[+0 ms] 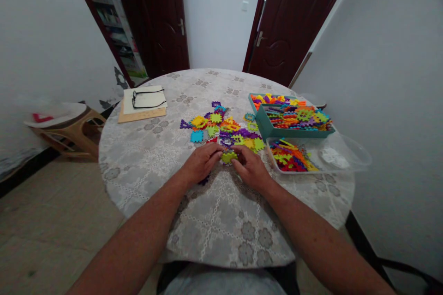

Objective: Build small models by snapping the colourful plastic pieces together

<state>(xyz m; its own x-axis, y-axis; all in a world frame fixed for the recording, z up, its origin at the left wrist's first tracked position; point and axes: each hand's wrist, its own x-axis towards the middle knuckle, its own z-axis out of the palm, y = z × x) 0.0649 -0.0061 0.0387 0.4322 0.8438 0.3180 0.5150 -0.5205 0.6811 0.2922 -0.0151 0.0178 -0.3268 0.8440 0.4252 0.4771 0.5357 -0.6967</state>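
My left hand [201, 162] and my right hand [249, 166] meet at the middle of a round table [221, 212]. Both have their fingers curled on a small yellow-green plastic building piece [228, 157] held between them. A bit of a dark purple piece [204, 179] shows under my left wrist. Just beyond my fingers lies a scatter of colourful flat interlocking pieces [221, 126] in yellow, purple, orange, blue and green.
A teal box [263, 124] full of pieces sits at the right, with a clear plastic tray [346, 159] of more pieces in front of it. Glasses on papers [143, 99] lie at the far left. A wooden stool [69, 131] stands beside the table.
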